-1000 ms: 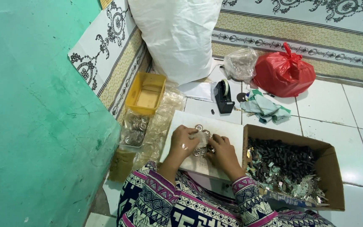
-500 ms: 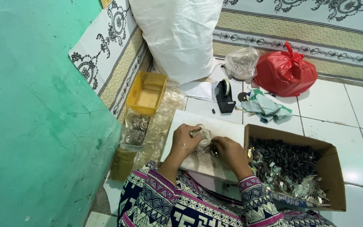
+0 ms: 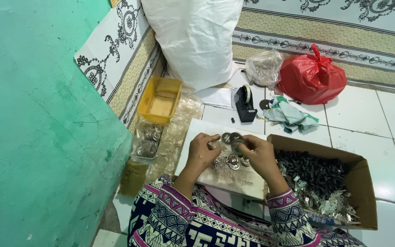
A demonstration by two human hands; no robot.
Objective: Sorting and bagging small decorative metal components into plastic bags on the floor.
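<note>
At frame centre, our left hand (image 3: 203, 153) and right hand (image 3: 258, 153) pinch small round metal discs (image 3: 232, 138) between fingertips above the white board (image 3: 234, 176).

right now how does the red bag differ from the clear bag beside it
The red bag is opaque, so its contents are hidden, while the clear bag is see-through and crinkled. The red bag is bigger and bulges full; the clear bag looks smaller and slacker. The red bag is knotted at the top; no knot shows on the clear bag. Both sit on the tiled floor by the wall.
</note>
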